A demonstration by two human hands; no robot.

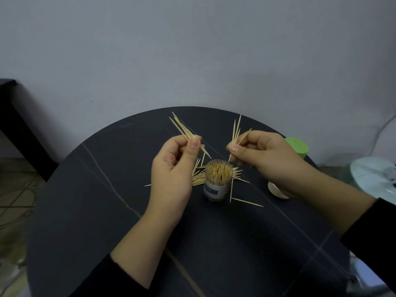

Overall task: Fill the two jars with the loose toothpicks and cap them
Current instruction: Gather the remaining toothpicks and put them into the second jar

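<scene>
Toothpicks (183, 130) are pinched in a small bundle in each of my hands, left hand (171, 168) and right hand (263, 155) apart above the open, nearly full jar (218, 185) mid-worktop (107, 211), probably aligning them for dropping in, strays (198, 177) around its base.

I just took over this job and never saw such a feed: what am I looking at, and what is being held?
No machine here: one camera worn on a person's head looks forward and down at their two bare hands. The left hand pinches one toothpick bundle, the right hand a second bundle. Between them, on the dark round table, stands a clear jar, uncapped and packed with toothpicks. More loose toothpicks lie around its base. Behind the right hand sits a green round thing, partly hidden; a white round thing shows under the right wrist. What those two are, I cannot tell.
</scene>
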